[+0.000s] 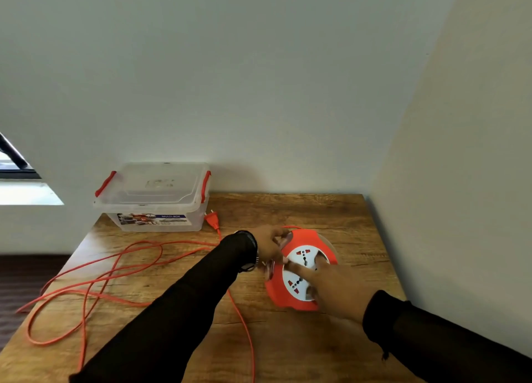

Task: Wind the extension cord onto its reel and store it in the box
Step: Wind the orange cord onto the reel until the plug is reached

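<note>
Orange round plastic cord reel (299,270) with white socket face — flat on wooden surface (288,339), right of centre. Left hand (270,246) gripping reel's left rim; right hand (335,289) fingers spread, pressing socket face. Orange cord (95,285) looped loose at left — plug (212,221) beside lidded clear plastic box (152,198), red latches.

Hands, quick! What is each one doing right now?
Left hand: fingers curled, gripping the reel's far edge.
Right hand: open, fingers resting on the reel's white socket face.
</note>
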A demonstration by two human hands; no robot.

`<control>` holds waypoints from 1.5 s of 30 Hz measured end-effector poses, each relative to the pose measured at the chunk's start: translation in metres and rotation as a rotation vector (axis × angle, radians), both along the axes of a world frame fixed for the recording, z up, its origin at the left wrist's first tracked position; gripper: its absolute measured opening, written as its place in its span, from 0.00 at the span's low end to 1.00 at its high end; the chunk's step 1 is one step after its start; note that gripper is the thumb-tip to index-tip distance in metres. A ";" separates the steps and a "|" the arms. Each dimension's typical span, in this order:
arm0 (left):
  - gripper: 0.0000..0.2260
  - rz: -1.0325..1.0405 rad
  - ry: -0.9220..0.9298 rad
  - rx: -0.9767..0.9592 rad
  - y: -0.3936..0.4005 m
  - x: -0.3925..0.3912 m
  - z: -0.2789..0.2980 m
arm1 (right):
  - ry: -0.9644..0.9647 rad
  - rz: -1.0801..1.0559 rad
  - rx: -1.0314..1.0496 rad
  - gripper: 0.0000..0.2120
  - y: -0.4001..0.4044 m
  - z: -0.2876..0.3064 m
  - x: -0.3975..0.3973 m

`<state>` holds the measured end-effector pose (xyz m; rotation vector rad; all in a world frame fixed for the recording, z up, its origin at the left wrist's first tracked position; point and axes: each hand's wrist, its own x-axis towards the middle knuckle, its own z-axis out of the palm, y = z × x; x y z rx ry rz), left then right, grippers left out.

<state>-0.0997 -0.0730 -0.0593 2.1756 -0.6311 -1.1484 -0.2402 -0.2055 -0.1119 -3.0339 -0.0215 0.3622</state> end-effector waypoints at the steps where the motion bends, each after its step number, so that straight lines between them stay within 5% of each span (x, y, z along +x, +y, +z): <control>1: 0.30 0.004 -0.005 0.003 -0.001 0.000 0.000 | -0.018 0.030 -0.042 0.39 -0.002 0.001 0.002; 6: 0.29 0.162 0.080 -0.132 0.003 -0.004 -0.009 | -0.114 0.064 -0.182 0.35 -0.007 0.005 0.009; 14: 0.25 0.538 0.240 -0.453 0.014 -0.031 -0.036 | -0.223 -0.189 -0.016 0.33 -0.003 -0.006 0.011; 25: 0.22 0.906 0.356 -0.777 0.011 -0.074 -0.067 | -0.065 -0.914 1.218 0.36 0.025 0.003 0.028; 35: 0.21 0.893 0.282 -0.797 0.010 -0.080 -0.072 | 0.001 -1.280 1.937 0.04 0.045 0.019 0.028; 40: 0.23 0.932 0.363 -0.785 0.017 -0.077 -0.079 | 0.136 -1.223 1.936 0.14 0.040 0.027 0.016; 43: 0.22 0.890 0.406 -0.718 0.025 -0.067 -0.079 | 0.200 -1.076 1.760 0.11 0.036 0.035 0.004; 45: 0.22 0.819 0.405 -0.669 0.028 -0.059 -0.073 | 0.078 -0.969 1.564 0.12 0.032 0.038 -0.001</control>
